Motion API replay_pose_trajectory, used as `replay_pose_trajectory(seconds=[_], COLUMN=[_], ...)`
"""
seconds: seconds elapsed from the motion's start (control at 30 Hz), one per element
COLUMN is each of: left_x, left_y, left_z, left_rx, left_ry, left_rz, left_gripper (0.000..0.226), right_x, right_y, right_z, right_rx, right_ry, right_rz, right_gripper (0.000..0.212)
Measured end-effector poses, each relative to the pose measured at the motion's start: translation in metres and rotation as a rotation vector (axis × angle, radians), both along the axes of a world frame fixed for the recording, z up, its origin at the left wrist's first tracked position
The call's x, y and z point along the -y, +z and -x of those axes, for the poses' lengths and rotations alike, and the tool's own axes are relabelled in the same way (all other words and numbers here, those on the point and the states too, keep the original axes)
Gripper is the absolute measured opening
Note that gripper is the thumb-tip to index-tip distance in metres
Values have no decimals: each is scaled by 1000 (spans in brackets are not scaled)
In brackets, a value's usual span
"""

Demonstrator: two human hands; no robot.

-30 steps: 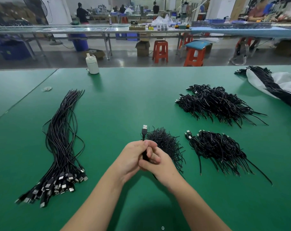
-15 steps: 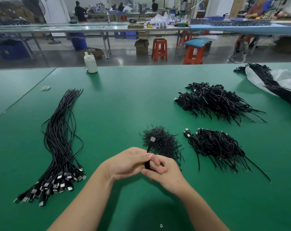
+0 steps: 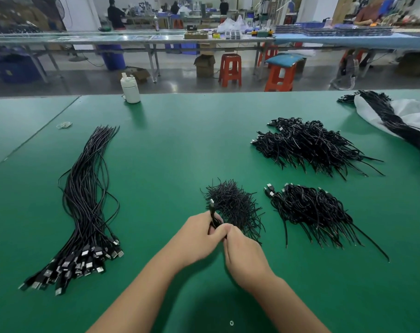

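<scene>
Landmark for all positions: the small heap of short black ties near mid-table on the green table.

- USB cable: held in the air at the near-left edge of the tie heap, metal plug end pointing up and away from the person. The rest of it was bunched inside the hands and mostly hidden.
- Left hand: just near-left of the tie heap, fingers curled round the cable below the plug, gripping it.
- Right hand: directly on the near side of the tie heap, thumb and fingertips pressed against those of the left hand, pinching the cable at the same spot. Could not tell whether a tie was also between the fingertips.
- Coiled cables, first pile: just right of the tie heap, apart from it.
- Coiled cables, larger pile: beyond and right of the tie heap.
- Straight cable bundle: well left of the tie heap, plugs fanned out at the near end.
- White bottle: far beyond and left of the tie heap, at the table's far edge.
- White bag with more cables lying across it: far right of and beyond the tie heap.
</scene>
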State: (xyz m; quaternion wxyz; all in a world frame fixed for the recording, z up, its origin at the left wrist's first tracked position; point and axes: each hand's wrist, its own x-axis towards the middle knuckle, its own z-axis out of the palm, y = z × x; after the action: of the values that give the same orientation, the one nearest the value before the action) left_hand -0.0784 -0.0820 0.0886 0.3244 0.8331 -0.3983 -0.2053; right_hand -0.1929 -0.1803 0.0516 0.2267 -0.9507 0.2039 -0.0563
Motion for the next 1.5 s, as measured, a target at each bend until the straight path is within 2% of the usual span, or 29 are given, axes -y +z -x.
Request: replay_pose_trajectory(seconds=[0.1,0.23,0.3,0.5,0.7,0.73,0.83,0.87,0.9,0.97,1.03,1.1,1.23,1.37,1.5], left_x=[4,13,17,32,52,54,55,56,56,57,55,53,51,49,49], left_y=[-1,-1,1,2,4,3,-1,-4,-9,-24,-38,-54,-76,-77,-78], left_z=[-4,-8,-8,-1,4,4,7,7,6,5,9,16,19,16,17], left_rx=[19,43,27,20,13,-27,-357,-399,-343,-20,218,356,429,454,570], left_ry=[17,61,61,45,45,19,-26,-9,7,1,-86,-224,-309,-334,-368], left_rz=[51,74,97,121,96,106,195,192,161,36,-72,-162,-165,-135,-98], left_gripper=[15,13,14,15,15,16,15,15,15,11,6,16,18,6,6], right_x=[1,0,4,19,28,30,38,41,44,49,54,57,64,66,64], right_y=[4,10,13,18,17,16,9,7,4,0,-3,-5,-8,-11,-12], right_z=[-1,0,0,4,12,14,17,19,20,21,21,22,26,30,26], right_rx=[0,34,47,-35,27,32,51,55,60,70,77,92,110,93,94], right_ry=[12,26,6,-59,-94,-106,-177,-210,-241,-289,-336,-390,-478,-493,-474], right_rz=[-46,-328,-365,-164,-61,-35,-13,-26,-44,-72,-110,-174,-290,-311,-311], right_gripper=[23,34,33,26,28,28,27,28,29,30,31,32,33,34,34])
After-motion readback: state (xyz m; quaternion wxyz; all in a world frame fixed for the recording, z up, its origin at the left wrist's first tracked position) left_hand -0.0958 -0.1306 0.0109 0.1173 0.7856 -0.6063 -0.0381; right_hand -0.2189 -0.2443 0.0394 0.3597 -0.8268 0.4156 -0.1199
